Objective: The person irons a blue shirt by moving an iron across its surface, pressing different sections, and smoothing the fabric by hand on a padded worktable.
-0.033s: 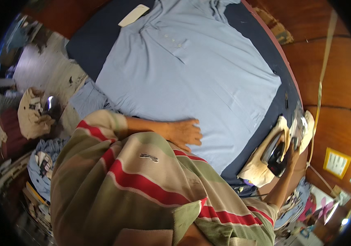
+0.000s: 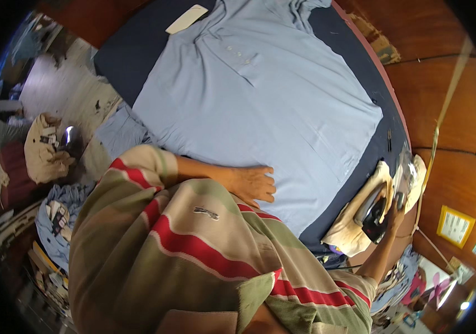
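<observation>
A light blue short-sleeved polo shirt [image 2: 238,111] lies spread on a dark navy cloth-covered table [image 2: 124,61]. My left hand [image 2: 253,185] rests flat on the shirt's near hem, palm down, fingers spread and holding nothing. At the right, my right hand [image 2: 396,216] is closed at the grey top of a clear plastic bottle [image 2: 406,173]; its fingers are partly hidden. Just left of that hand, a dark clothes iron [image 2: 372,214] rests on a folded cream cloth [image 2: 344,229].
A flat white piece [image 2: 186,19] lies by the shirt's collar. A slim dark tool [image 2: 389,140] is near the right edge. Piled garments [image 2: 48,149] stand at the left. A brown wooden wall [image 2: 444,100] bounds the right, with a pale strap [image 2: 444,106] hanging before it.
The view has shifted very slightly. Both hands, the shirt and the iron keep their places.
</observation>
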`<state>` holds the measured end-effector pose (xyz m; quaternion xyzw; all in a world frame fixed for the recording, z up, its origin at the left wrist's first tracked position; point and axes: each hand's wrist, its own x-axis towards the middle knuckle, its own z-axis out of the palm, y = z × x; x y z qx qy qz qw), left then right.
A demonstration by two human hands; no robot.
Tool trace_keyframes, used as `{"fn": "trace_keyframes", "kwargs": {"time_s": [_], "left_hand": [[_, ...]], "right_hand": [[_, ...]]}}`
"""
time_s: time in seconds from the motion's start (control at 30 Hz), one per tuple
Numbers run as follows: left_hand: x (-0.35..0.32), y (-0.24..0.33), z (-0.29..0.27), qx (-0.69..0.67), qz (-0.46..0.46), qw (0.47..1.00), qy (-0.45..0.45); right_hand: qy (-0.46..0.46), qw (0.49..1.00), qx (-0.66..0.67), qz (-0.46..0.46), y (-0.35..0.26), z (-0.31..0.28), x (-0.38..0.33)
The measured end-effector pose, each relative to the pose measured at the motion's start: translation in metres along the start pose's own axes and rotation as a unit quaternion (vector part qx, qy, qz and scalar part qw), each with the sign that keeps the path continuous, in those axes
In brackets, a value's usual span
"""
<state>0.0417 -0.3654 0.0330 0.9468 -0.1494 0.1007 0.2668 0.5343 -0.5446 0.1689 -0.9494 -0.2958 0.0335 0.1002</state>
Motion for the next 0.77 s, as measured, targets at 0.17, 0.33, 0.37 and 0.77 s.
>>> {"fn": "trace_keyframes", "kwargs": {"time_s": [0.17,0.33,0.37,0.77], "left_hand": [[0.008,0.009,0.022,0.026,-0.036,0.998,0.034],[0.017,0.02,0.012,-0.036,-0.017,0.99,0.134],[0.013,0.015,0.014,-0.009,-0.034,0.989,0.143],[-0.232,-0.142,-0.143,0.239,-0.761,0.531,0.286]], "right_hand": [[0.239,0.928,-0.243,-0.149,-0.024,0.016,0.017],[0.123,0.902,-0.238,-0.34,-0.152,0.175,-0.035],[0.004,0.942,-0.164,-0.291,-0.161,0.191,-0.054],[-0.016,0.96,-0.147,-0.238,-0.134,0.186,-0.056]]}}
